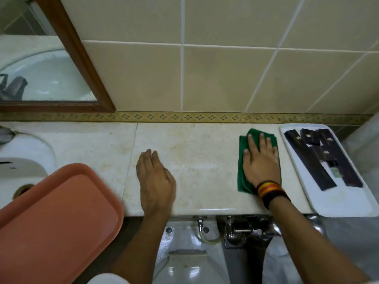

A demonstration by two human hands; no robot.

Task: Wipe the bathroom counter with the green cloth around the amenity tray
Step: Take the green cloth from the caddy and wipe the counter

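Note:
A folded green cloth (245, 144) lies flat on the beige marble counter (196, 160), just left of the white amenity tray (338, 199). My right hand (259, 160) presses palm-down on the cloth with fingers spread; a striped wristband is on that wrist. The tray holds several black amenity boxes (309, 160) and overhangs the counter's front edge at the right. My left hand (154, 179) rests flat on the bare counter near the middle, fingers together, holding nothing.
A salmon-coloured plastic tray (55, 220) covers part of the white sink (22, 156) at the left. A wood-framed mirror (82, 64) hangs on the tiled wall. Below the counter's front edge are a toilet cistern and chrome valves (244, 230).

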